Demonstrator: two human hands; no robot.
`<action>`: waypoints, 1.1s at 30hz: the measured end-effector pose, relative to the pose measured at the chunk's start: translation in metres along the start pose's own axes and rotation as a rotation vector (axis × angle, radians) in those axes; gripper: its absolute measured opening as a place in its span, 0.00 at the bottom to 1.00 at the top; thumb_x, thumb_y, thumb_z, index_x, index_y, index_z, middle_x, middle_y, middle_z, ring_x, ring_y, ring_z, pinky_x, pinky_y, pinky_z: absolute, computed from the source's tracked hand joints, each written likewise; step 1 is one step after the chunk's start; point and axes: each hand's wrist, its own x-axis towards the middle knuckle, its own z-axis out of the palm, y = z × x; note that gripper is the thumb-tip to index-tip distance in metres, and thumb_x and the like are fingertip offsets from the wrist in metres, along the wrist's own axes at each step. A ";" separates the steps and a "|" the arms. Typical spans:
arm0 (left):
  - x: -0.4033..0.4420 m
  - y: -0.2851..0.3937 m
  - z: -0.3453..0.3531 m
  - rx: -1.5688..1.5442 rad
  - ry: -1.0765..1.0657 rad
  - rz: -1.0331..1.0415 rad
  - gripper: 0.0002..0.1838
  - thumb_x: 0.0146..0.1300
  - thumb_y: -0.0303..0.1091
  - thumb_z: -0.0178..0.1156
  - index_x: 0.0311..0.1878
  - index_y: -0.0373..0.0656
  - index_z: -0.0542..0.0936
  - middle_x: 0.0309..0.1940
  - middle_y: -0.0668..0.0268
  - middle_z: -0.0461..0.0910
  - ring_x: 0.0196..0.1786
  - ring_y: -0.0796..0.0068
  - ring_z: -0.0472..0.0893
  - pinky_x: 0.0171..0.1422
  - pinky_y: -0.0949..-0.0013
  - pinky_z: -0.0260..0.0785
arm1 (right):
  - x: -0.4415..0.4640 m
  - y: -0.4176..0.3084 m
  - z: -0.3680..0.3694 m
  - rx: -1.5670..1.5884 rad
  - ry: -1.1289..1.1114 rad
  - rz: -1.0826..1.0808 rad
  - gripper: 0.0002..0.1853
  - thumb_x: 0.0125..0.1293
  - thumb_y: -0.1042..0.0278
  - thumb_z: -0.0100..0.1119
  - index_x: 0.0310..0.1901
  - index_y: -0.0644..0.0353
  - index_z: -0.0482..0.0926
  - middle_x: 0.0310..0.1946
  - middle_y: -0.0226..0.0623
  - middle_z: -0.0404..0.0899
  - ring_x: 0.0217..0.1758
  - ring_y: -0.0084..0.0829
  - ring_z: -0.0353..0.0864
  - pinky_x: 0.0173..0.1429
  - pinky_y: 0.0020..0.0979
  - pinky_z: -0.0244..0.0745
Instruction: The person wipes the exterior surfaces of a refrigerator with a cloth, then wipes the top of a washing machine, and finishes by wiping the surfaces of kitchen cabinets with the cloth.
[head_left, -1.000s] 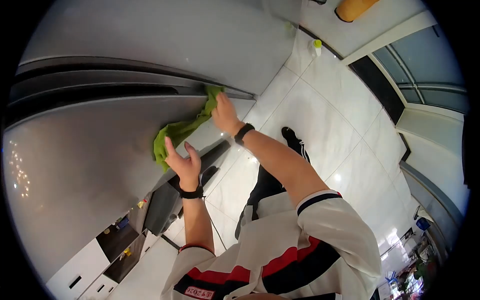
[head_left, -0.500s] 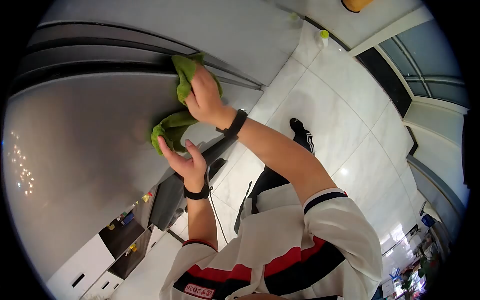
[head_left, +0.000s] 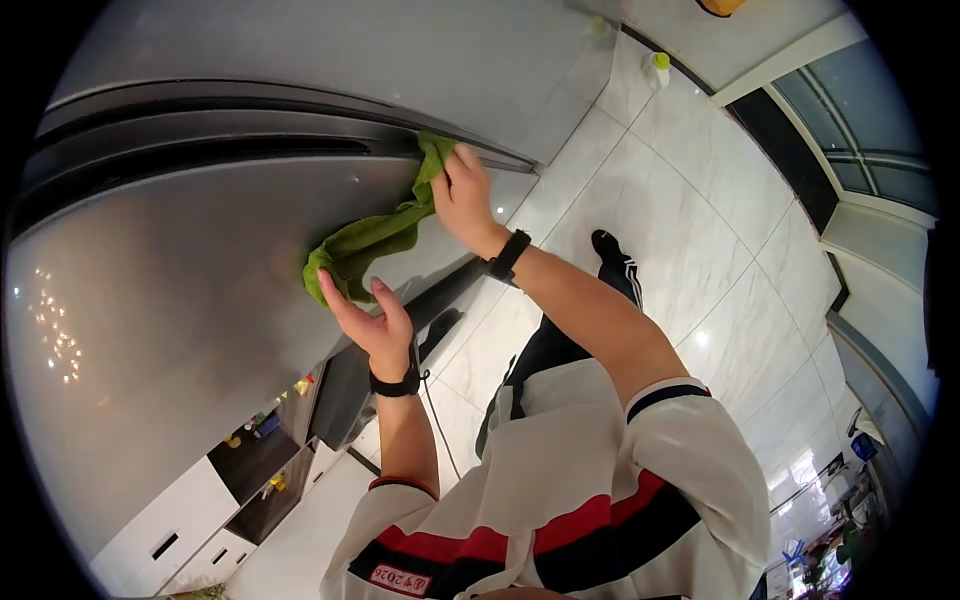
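at ten o'clock i see the long green fabric cloth (head_left: 372, 240); my right hand (head_left: 465, 203) clamps its upper end, my left hand (head_left: 380, 333) has thumb apart. i judge it light, limp, best pinched at the ends.

The right hand (head_left: 464, 203) hides part of the green cloth (head_left: 375, 238). Well beyond that hand, the top edge cuts off an orange object (head_left: 722, 5); well apart from the left hand (head_left: 376, 328), shelf items (head_left: 266, 425) are too small to identify.
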 end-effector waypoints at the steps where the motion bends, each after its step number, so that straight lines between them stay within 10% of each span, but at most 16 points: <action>1: 0.001 0.001 -0.001 0.007 -0.016 0.006 0.35 0.63 0.21 0.53 0.72 0.30 0.52 0.68 0.45 0.59 0.70 0.56 0.62 0.74 0.61 0.49 | 0.008 -0.018 0.000 0.110 0.050 0.063 0.11 0.57 0.80 0.53 0.43 0.68 0.72 0.39 0.52 0.73 0.41 0.55 0.72 0.44 0.44 0.69; 15: 0.003 0.013 0.008 0.120 0.060 -0.041 0.36 0.60 0.22 0.57 0.70 0.26 0.54 0.65 0.41 0.65 0.66 0.51 0.68 0.71 0.59 0.56 | 0.019 -0.004 0.008 0.156 -0.303 0.016 0.14 0.70 0.64 0.48 0.44 0.68 0.72 0.45 0.57 0.71 0.47 0.57 0.70 0.52 0.44 0.67; 26: 0.005 0.023 0.010 0.038 0.155 -0.096 0.36 0.61 0.20 0.55 0.72 0.28 0.53 0.67 0.42 0.62 0.68 0.54 0.65 0.73 0.60 0.53 | 0.074 -0.070 0.008 0.208 -0.383 -0.447 0.20 0.60 0.54 0.62 0.41 0.65 0.73 0.42 0.50 0.74 0.48 0.53 0.71 0.54 0.46 0.67; 33: -0.004 0.013 0.022 0.011 0.079 -0.086 0.35 0.63 0.20 0.53 0.72 0.32 0.52 0.69 0.46 0.59 0.69 0.57 0.63 0.73 0.61 0.51 | 0.045 -0.005 0.002 0.188 -0.380 -0.356 0.29 0.55 0.49 0.68 0.48 0.67 0.73 0.49 0.53 0.74 0.55 0.54 0.71 0.58 0.45 0.67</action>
